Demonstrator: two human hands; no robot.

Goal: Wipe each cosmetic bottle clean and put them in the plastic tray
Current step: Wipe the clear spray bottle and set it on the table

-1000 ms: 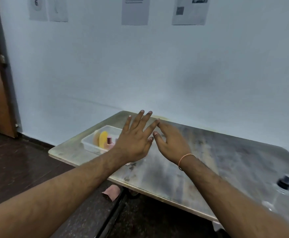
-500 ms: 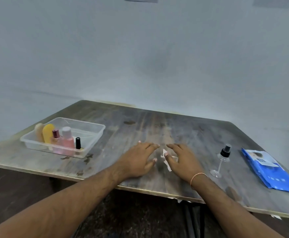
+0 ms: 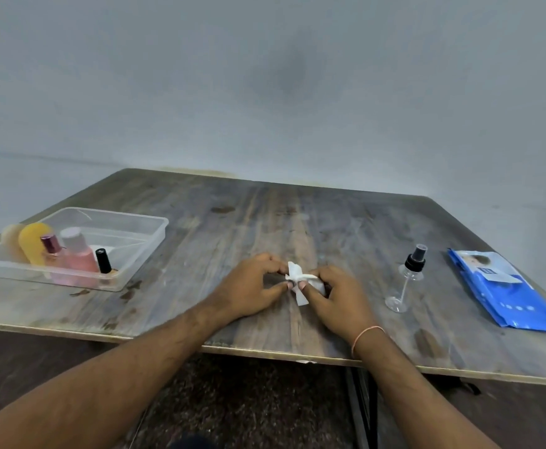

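Note:
A small white wipe (image 3: 297, 277) is held between both hands at the middle of the wooden table (image 3: 265, 222). My left hand (image 3: 252, 286) pinches its left edge and my right hand (image 3: 336, 296) pinches its right side, fingers curled. A clear plastic tray (image 3: 142, 234) stands at the left and holds several bottles: a yellow one (image 3: 31, 241), a pink one (image 3: 78, 257), a small one with a maroon cap (image 3: 51, 247) and a black-capped one (image 3: 103, 261). A clear spray bottle with a black top (image 3: 409, 277) stands on the table to the right of my right hand.
A blue wipes packet (image 3: 504, 293) lies at the table's right edge. The table's front edge runs just under my wrists, with dark floor below. A pale wall stands behind the table.
The view swung right and down from the wall to the table. My hands went from flat and open to lifting and pinching the white wipe between them.

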